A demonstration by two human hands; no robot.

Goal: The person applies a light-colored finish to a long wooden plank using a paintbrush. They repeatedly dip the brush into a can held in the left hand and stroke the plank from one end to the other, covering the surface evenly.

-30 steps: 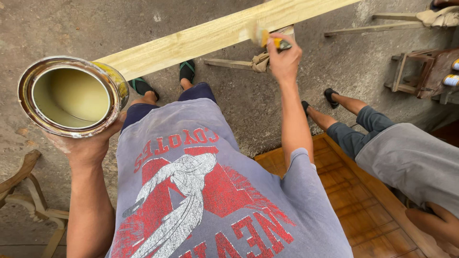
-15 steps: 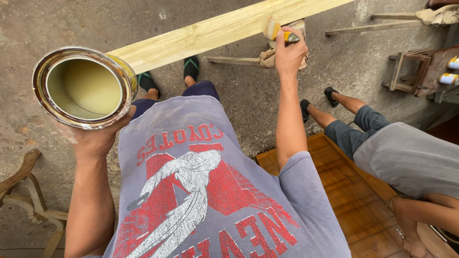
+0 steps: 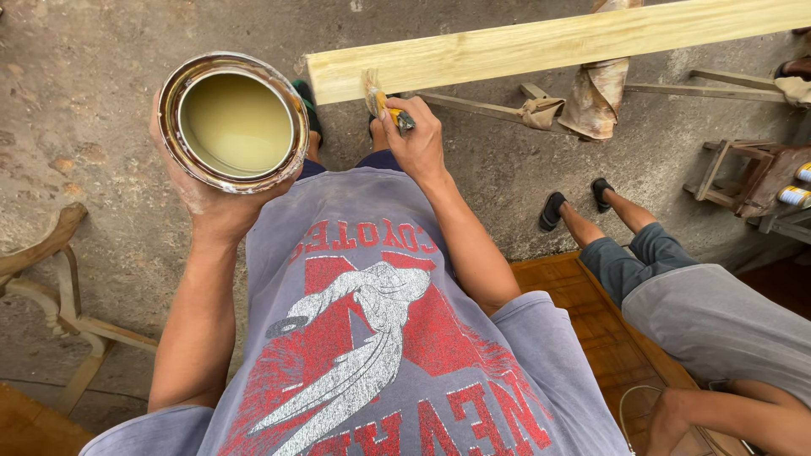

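While the left hand [image 3: 215, 207] cups an open tin [image 3: 234, 121] of pale liquid from beneath at ten o'clock, fingers wrapped round its base to keep it level, the right hand [image 3: 416, 143] at twelve o'clock clamps a yellow-handled brush [image 3: 382, 100], bristles touching the near edge of the pale plank [image 3: 557, 44], probably to coat it. Another person [image 3: 701, 312] sits at four o'clock.

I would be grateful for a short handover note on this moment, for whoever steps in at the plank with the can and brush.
Left hand: holds the open can of pale yellowish liquid, raised and level.
Right hand: grips the brush, bristles against the near edge of the pale wooden plank, close to its left end.
Done: cannot tell how much of the plank is coated.
Left: the brush is at the left end only; the plank runs off to the right.
A second person sits to the right.
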